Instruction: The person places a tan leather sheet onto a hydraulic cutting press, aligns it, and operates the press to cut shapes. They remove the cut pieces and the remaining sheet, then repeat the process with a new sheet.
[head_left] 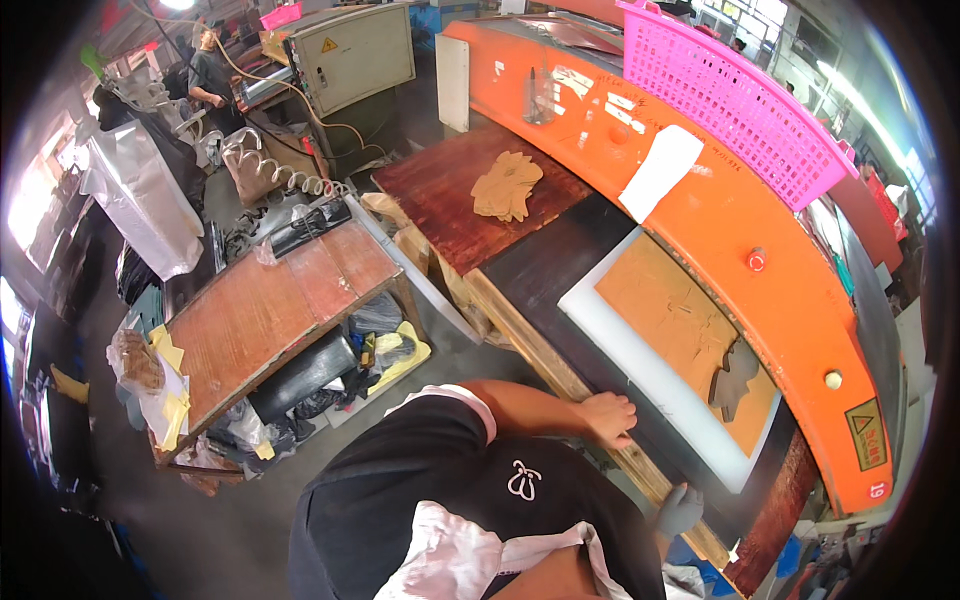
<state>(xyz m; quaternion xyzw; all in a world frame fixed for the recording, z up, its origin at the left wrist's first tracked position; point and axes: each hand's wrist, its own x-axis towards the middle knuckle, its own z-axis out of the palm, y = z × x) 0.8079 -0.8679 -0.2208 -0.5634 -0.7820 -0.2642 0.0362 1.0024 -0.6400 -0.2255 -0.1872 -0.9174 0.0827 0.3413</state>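
Note:
My left hand (608, 420) is bare and rests at the wooden edge strip (540, 358) of the work table, its fingers curled in with nothing visible in them. Farther along the same strip, my right hand (680, 510) wears a grey glove; how its fingers lie is unclear. Beyond both hands, a white cutting board (645, 385) lies on the black table surface (545, 255). It carries a tan sheet (665, 305) with cut lines and a dark grey irregular shape (735, 382) near its right end. Neither hand touches the sheet.
An orange machine beam (690, 225) spans behind the board, with a red button (755, 260) and a pink basket (735, 95) on top. Tan cut pieces (507, 187) are piled on a reddish-brown board (415, 180). A low wooden bench (280, 320) stands left; a person (208, 75) is far behind.

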